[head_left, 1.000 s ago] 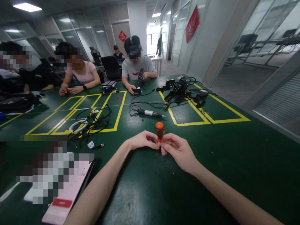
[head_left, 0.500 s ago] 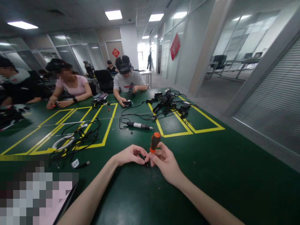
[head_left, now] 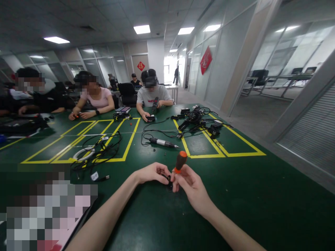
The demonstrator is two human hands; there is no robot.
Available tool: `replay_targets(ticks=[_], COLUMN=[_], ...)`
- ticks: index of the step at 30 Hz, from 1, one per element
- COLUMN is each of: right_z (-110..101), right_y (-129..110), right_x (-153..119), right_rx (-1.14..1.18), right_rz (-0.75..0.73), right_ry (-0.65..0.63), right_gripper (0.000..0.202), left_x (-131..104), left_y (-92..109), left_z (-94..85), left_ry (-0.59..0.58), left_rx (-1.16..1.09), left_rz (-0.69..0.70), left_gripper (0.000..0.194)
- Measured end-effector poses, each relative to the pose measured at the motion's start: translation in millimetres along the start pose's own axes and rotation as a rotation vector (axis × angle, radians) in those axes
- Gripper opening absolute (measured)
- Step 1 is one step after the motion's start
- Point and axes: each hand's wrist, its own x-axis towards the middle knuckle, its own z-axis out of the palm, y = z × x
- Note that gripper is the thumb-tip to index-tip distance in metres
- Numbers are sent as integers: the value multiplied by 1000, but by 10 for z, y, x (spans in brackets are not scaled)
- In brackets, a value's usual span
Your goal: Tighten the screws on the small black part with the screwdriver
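Note:
In the head view my right hand (head_left: 192, 184) is closed around a screwdriver (head_left: 181, 161) with a black and orange handle. The handle's end points up, and its lower part is hidden by my fingers. To its left, my left hand (head_left: 154, 175) pinches a small black part (head_left: 170, 183) against the green table (head_left: 235, 205). That part sits between the fingertips of both hands, too small and covered for me to tell its kind. Beyond my hands lies a grey and black electric screwdriver (head_left: 163, 142) with a cable.
Tangled black cables (head_left: 195, 118) with connectors lie at the far right. Another coil of cables (head_left: 107, 148) with a white loop lies left. Yellow tape (head_left: 125, 153) marks the tabletop. A co-worker opposite (head_left: 154, 96) handles a dark device; more people sit at the left.
The whole view has shifted, so the scene sits further right. My hands keep the same grip on the screwdriver and the small part; the screwdriver leans slightly more to the right.

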Motion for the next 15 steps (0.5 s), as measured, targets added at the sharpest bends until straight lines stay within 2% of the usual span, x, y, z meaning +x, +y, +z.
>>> replay_targets(ticks=[4, 9, 15], right_z=[-48, -63, -60], right_y=[-7, -76, -65], right_x=[7, 4, 2], right_rx=[-33, -118, -60], right_rz=[-13, -32, -22], right_ry=[23, -34, -8], right_gripper=[44, 46, 44], left_x=[28, 45, 49], left_y=[-16, -17, -28], left_z=[2, 3, -11], left_ry=[3, 2, 9], left_rx=[10, 2, 0], left_rz=[1, 2, 4], left_gripper=[54, 56, 54])
